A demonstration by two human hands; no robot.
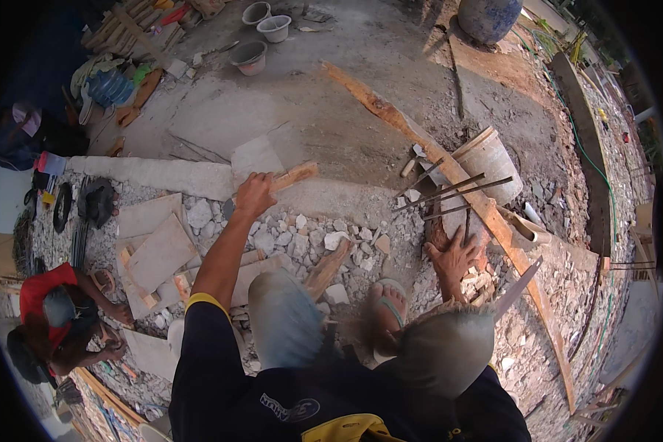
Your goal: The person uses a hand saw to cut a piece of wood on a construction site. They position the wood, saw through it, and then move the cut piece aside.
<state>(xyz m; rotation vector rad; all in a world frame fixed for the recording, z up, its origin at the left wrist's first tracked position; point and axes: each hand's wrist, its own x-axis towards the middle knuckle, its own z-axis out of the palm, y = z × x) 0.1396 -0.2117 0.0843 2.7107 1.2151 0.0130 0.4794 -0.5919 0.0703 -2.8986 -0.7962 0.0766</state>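
My left hand (254,194) is closed round a short, rough piece of wood (296,176), held over the edge of the concrete strip. With its fingers spread, my right hand (454,259) lies against a broken brick-and-concrete stump (439,234) and grips nothing. Several rusty steel bars (460,193) stick out just beyond that hand. A long, uneven plank (493,221) slants past its right side. Close to my right knee, a pointed pale blade (519,289) shows, its other end hidden behind the knee.
Rubble (287,239) and flat tiles (162,254) surround my feet. A tilted white bucket (490,166) is behind the bars. Grey pails (249,57) and a blue barrel (488,18) stand farther off. At left crouches a person in red (37,302). A green hose (578,140) runs along the right.
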